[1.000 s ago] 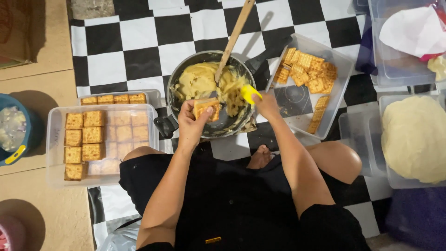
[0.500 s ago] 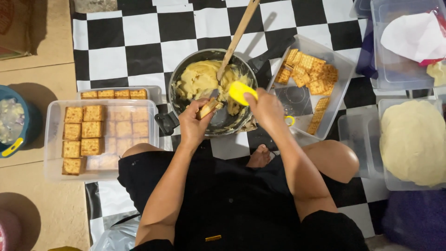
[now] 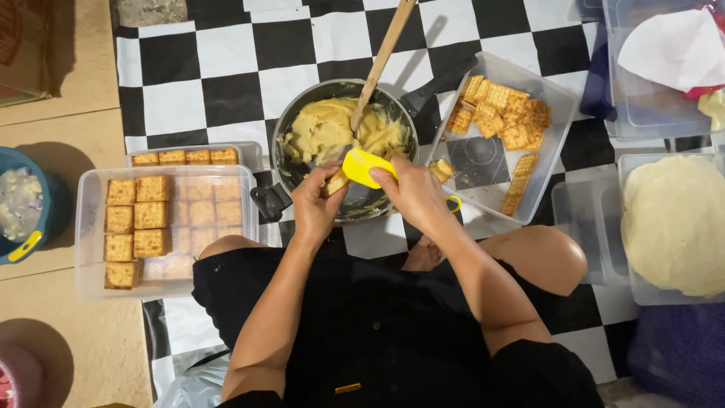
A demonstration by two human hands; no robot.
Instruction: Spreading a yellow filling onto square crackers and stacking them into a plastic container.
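Left hand [image 3: 317, 205] gripped a cracker [image 3: 337, 182]; right hand [image 3: 414, 193] held a yellow spatula [image 3: 362, 168] against it — both above the filling pan [image 3: 302, 175]. Filled tray [image 3: 91, 227] stood left, plain-cracker tray [image 3: 555, 128] right — neither obstructing.

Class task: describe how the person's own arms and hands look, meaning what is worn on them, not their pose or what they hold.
Both arms are bare along all that shows: no sleeves. The left hand and right hand wear no gloves; no rings, watch or bracelets can be made out. The clothing below them is black.

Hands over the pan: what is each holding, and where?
Left hand pinches a cracker by its near end; right hand grips the yellow spatula by its handle.
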